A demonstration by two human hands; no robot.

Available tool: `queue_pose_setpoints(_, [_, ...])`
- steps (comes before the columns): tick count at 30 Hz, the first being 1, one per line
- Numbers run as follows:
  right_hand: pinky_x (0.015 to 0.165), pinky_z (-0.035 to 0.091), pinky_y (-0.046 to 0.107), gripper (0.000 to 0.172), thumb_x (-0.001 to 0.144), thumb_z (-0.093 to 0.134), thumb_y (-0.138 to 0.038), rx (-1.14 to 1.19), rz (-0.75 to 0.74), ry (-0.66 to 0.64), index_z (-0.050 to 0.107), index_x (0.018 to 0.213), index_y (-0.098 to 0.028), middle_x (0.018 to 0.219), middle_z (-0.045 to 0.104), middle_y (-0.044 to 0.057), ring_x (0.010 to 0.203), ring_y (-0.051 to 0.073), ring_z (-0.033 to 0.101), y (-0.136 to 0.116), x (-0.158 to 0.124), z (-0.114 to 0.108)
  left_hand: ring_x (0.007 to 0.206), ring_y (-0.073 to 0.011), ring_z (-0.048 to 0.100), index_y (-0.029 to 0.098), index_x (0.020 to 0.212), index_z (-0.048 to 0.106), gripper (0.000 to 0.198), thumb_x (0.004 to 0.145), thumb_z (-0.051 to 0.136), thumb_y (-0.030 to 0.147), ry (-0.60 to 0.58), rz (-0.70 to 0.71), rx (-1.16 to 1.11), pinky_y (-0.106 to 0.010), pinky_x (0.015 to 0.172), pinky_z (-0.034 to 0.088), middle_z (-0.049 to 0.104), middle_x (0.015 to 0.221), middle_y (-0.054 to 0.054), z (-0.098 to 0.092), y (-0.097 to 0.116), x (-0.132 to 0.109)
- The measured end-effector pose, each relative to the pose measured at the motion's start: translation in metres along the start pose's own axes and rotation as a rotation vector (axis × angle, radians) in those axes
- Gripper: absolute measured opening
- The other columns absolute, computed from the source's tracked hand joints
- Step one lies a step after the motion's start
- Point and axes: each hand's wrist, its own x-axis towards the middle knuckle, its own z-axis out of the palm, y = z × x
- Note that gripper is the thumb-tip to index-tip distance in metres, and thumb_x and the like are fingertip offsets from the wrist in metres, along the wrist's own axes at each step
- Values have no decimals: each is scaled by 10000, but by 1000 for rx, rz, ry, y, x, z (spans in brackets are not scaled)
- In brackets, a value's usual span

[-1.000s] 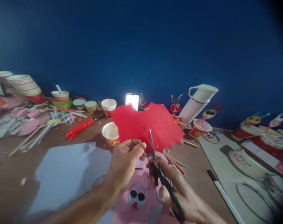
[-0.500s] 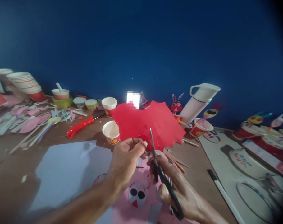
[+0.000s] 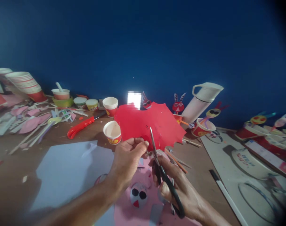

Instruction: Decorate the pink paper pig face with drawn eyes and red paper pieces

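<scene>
A red sheet of paper point(image 3: 135, 121) with a scalloped edge is pinched at its lower side by my left hand point(image 3: 131, 153). My right hand point(image 3: 178, 185) grips black-handled scissors point(image 3: 167, 179), thumb and fingers at the loops. Their blade points up and lies over the red sheet, just right of my left fingertips. Small dark marks show on the red paper near the blade. Below my hands lies pink paper point(image 3: 124, 213), bearing a white round face cutout point(image 3: 138, 195) with black eyes and a red beak.
White paper point(image 3: 62, 175) lies at left, with a red utility knife point(image 3: 80, 127) beyond it. Paper cups point(image 3: 112, 133) stand behind. Paper scraps point(image 3: 34, 122) and stacked cups point(image 3: 27, 84) fill the far left. A white flask point(image 3: 201, 102) and cups with paper figures point(image 3: 204, 127) stand at right.
The red sheet has shifted very slightly, its right edge a little up and to the left. Both hands keep nearly the same place and hold.
</scene>
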Motion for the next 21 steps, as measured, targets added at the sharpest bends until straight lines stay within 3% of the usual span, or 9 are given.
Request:
queue_pose_setpoints(7, [603,439,244,575,772,547,-632,86,58,1,505,1177,-226,788,537,9,699,155,475,-6,4,2,488,-78,518,165,572,600,122,669,618,237,-7,14,12,-189,523,411,572,468,31,1,3,-1])
queue_pose_setpoints(21, [541,364,224,377,744,598,-548,7,83,51,571,875,-195,674,499,-16,619,134,431,-17,5,2,517,-101,521,171,551,602,150,690,586,225,-31,41,54,-218,545,414,578,488,13,-1,4,-3])
